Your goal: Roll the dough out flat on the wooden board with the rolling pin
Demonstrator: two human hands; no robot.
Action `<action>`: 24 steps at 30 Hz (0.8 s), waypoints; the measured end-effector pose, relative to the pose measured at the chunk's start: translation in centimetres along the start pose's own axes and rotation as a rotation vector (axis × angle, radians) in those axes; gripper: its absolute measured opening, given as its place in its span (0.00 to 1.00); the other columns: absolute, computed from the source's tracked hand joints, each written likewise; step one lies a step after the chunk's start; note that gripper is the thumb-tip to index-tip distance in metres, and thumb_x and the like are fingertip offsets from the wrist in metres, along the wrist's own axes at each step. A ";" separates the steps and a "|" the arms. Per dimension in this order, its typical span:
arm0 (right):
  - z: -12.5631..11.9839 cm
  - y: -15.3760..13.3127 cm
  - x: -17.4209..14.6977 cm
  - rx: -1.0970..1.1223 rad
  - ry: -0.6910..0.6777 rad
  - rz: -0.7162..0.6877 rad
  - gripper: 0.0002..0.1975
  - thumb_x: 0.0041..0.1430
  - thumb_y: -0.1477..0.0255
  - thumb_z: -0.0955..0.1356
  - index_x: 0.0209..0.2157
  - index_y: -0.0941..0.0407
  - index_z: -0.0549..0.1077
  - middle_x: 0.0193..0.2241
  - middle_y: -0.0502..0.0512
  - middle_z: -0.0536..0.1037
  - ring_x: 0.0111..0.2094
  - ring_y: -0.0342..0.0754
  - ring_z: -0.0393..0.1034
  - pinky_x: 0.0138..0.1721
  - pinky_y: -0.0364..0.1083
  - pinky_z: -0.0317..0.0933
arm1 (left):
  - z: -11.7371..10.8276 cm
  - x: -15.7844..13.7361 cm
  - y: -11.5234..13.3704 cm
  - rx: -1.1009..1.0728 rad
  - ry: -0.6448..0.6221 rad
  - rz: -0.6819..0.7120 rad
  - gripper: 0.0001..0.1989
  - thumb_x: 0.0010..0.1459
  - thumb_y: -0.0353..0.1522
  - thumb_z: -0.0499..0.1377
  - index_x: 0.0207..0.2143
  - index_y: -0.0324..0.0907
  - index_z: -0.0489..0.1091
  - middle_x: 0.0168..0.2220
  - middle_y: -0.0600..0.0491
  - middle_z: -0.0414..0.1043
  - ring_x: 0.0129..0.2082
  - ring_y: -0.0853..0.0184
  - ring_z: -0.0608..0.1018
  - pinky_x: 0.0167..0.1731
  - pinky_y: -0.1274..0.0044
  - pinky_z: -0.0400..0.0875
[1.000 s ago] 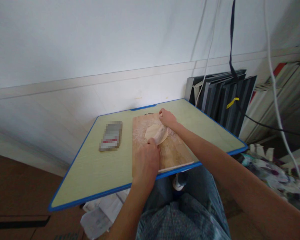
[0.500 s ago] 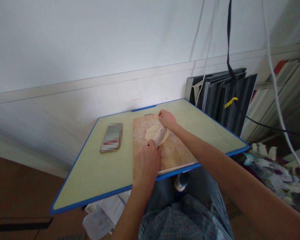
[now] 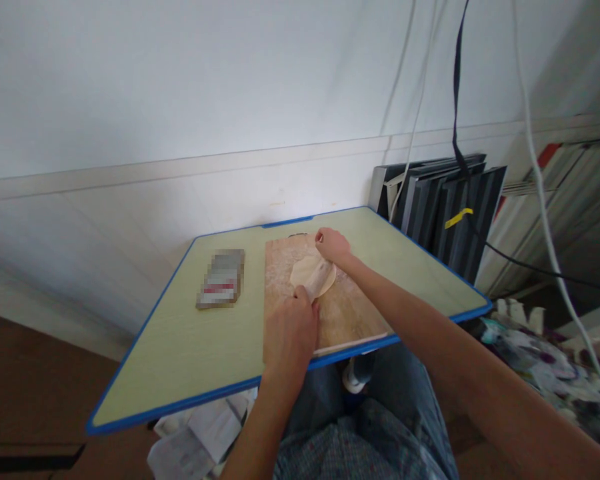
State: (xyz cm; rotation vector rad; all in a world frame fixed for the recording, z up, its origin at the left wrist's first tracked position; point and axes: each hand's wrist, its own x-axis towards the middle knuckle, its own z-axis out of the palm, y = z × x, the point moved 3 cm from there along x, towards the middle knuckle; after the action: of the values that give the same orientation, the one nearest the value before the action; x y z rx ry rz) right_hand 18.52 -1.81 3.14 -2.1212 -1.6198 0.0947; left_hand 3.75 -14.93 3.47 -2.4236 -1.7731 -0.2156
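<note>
A pale, flat round of dough [image 3: 301, 269] lies on a floured wooden board [image 3: 350, 320]. Across it, slanting from near left to far right, is a light-coloured rolling pin [image 3: 320, 279]. My left hand [image 3: 294, 325] is closed around the pin's near end, low on the board. At the far end, my right hand [image 3: 333, 245] grips the pin with curled fingers. Both hands cover the pin's ends, so only its middle shows.
The board rests on a pale green table [image 3: 220, 347] with a blue edge. A blurred-out packet [image 3: 222, 279] lies to the left. Dark folded panels [image 3: 440, 207] lean by the wall at right, with hanging cables [image 3: 457, 100]. Papers [image 3: 205, 433] sit below the table.
The camera view has shifted slightly, so the table sits a little lower. Both hands keep their hold on the rolling pin, which stays over the dough at nearly the same slant.
</note>
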 end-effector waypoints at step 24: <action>-0.8 2.0 -1.4 0.127 0.120 0.014 0.12 0.52 0.75 0.59 0.35 0.55 0.71 0.31 0.53 0.77 0.32 0.45 0.70 0.30 0.41 0.58 | 0.1 0.5 -0.5 -0.014 -0.004 0.025 0.09 0.59 0.36 0.48 0.37 0.41 0.63 0.32 0.47 0.72 0.33 0.60 0.76 0.29 0.72 0.68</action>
State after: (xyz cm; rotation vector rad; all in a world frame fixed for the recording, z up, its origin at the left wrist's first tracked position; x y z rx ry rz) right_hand 20.16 -3.78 2.73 -2.0026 -1.4902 0.0709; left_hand 3.45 -14.33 3.44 -2.4555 -1.7480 -0.2211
